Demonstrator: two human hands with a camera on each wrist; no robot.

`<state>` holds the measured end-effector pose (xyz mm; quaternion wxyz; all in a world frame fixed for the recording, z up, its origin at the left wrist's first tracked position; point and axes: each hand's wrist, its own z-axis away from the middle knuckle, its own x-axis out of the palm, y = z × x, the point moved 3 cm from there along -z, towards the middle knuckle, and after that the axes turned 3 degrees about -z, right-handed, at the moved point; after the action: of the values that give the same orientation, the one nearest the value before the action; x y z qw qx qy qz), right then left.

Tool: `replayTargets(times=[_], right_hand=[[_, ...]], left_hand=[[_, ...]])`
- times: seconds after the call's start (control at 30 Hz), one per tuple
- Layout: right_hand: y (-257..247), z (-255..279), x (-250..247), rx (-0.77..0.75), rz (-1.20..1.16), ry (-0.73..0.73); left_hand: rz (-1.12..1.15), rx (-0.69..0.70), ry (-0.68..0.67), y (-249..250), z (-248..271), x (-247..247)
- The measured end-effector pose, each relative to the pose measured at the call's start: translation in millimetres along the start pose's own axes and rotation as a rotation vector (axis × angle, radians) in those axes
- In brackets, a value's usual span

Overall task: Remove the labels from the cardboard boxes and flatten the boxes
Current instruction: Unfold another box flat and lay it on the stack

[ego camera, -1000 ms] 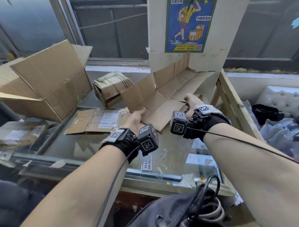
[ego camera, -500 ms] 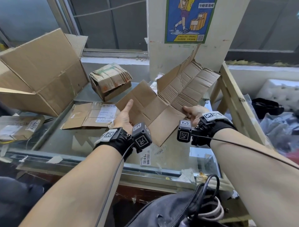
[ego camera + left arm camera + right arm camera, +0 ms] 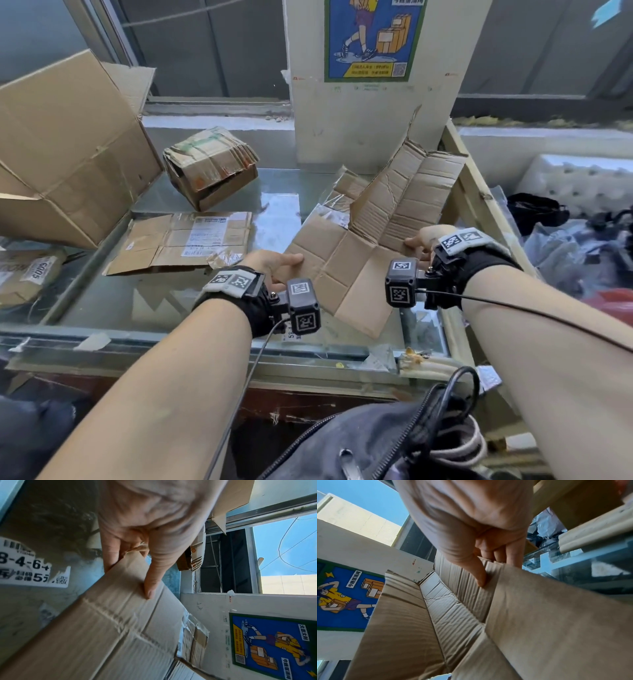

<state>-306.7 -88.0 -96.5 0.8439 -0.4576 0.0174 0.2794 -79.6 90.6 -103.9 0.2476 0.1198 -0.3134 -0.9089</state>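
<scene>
Hands holding opened-out cardboard box [image 3: 346, 263] above desk [image 3: 219, 301].
Left hand [image 3: 270, 267] and right hand [image 3: 423, 240] pinch its opposite edges, thumbs on top.

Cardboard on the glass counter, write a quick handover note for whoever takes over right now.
Left hand and right hand each pinch an edge of the opened box, held above the glass counter, far flaps still standing.
Done: one flattened box lies on the counter, labels still on.
Left: press this one flat, peel labels, flatten the small box and large box.
</scene>
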Motion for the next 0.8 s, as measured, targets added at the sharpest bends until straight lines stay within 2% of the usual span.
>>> replayTargets(times=[0.07, 0.1, 0.17, 0.27, 0.33, 0.37, 0.47, 0.6, 0.73, 0.8], right_hand=[[-4.3, 12.1, -1.1, 0.049, 0.301, 0.090], [-3.9, 13.8, -5.7, -0.007, 0.456, 0.179], [-4.4, 23.9, -3.4, -0.057, 0.613, 0.212], [6.0, 21.8, -3.3, -0.027, 0.557, 0.230], [12.9, 17.1, -2.5, 0.037, 0.511, 0.274], [14.6, 8.2, -2.0, 0.006, 0.499, 0.272], [16.4, -2.2, -7.1, -0.043, 0.245, 0.262], [15.8, 6.9, -13.3, -0.099, 0.168, 0.216], [14.6, 7.1, -12.8, -0.151, 0.131, 0.180], [10.5, 7.8, -11.6, -0.175, 0.102, 0.142]], left_hand=[[-0.135, -0.004, 0.001, 1.1, 5.7, 1.8], [-0.237, -0.008, -0.001, -0.3, 5.7, 2.4], [-0.445, -0.014, 0.016, -3.0, 8.4, 5.0], [-0.859, 0.087, 0.037, -3.2, 3.7, 11.5], [-0.990, 0.194, 0.054, -2.0, 0.5, 20.8], [-0.972, 0.255, 0.047, -0.4, 0.0, 27.6], [-0.738, 0.427, -0.013, 11.8, 3.4, 47.7], [-0.454, 0.353, -0.081, 20.6, -8.2, 45.9], [-0.498, 0.364, -0.079, 25.0, -10.1, 56.9], [-0.491, 0.341, -0.002, 28.1, -9.6, 59.9]])
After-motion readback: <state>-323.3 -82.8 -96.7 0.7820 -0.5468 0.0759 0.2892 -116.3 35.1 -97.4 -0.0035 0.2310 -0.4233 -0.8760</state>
